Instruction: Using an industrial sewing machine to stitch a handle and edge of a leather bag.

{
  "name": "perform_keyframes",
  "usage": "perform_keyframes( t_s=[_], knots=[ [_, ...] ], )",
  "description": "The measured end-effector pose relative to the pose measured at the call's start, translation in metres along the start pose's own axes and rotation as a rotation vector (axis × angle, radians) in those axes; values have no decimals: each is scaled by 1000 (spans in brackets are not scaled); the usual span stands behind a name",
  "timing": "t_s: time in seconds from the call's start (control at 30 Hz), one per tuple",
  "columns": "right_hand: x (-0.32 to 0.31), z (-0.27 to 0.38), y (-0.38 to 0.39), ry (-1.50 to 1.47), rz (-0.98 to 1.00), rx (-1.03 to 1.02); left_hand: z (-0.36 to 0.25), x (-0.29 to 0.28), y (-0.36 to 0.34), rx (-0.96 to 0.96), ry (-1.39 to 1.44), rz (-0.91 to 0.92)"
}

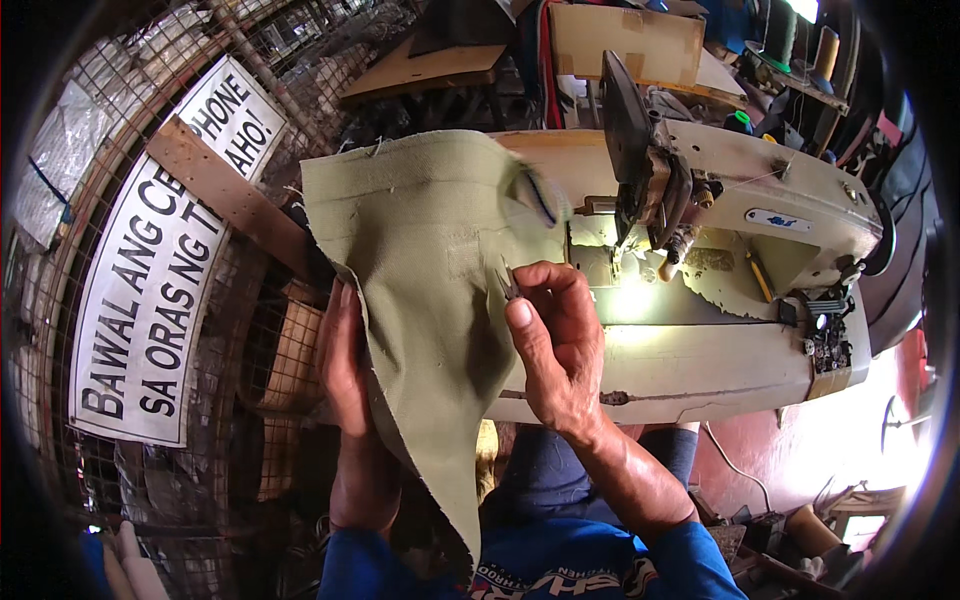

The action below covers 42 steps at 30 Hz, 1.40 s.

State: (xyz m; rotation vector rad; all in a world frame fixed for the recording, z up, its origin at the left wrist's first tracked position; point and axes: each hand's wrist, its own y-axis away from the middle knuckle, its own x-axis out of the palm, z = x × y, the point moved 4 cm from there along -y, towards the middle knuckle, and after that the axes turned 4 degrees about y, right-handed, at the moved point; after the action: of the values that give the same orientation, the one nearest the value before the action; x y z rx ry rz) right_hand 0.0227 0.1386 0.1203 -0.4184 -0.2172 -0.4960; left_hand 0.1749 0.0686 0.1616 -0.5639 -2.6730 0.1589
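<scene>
A piece of olive-green fabric [420, 340] with frayed edges hangs in front of the sewing machine. My left hand [345, 370] is at its left edge, gripping it, with the fingertips partly hidden behind the cloth. My right hand [560, 350] is closed on small dark thread snips [511, 283], their tips against the fabric near a faint rectangular patch of stitching. The fabric's upper right corner is motion-blurred, with a dark curved strip showing in it. The machine's needle area [630, 265] is lit, just right of the fabric.
The industrial sewing machine [760, 160] stands on a worn table [680, 370]. A yellow-handled tool [760, 275] lies under its arm. A wire mesh partition with a white sign [130, 330] and wooden plank [230, 195] is at left. Cardboard [620, 40] and thread spools [780, 40] sit behind.
</scene>
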Motion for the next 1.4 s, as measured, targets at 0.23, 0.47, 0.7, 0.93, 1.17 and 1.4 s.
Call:
perform_keyframes(
  t_s=[0.23,0.47,0.7,0.93,1.17,1.4],
  knots=[
    [9,-1,-7,-1,10,50,-3,2,19,281,-366,-125],
    [14,2,-10,-98,47,84,3,-6,7,47,-42,-14],
    [3,47,-1,103,-39,-500,9,-16,7,144,-70,-74],
    [-18,-4,22,1011,216,-346,46,-119,-58,-182,-336,-27],
    [-24,-77,50,1286,344,-308,60,-136,-60,187,-1138,-223],
    [-22,-70,54,1248,388,-189,99,-21,-85,438,-1227,453]
  ],
)
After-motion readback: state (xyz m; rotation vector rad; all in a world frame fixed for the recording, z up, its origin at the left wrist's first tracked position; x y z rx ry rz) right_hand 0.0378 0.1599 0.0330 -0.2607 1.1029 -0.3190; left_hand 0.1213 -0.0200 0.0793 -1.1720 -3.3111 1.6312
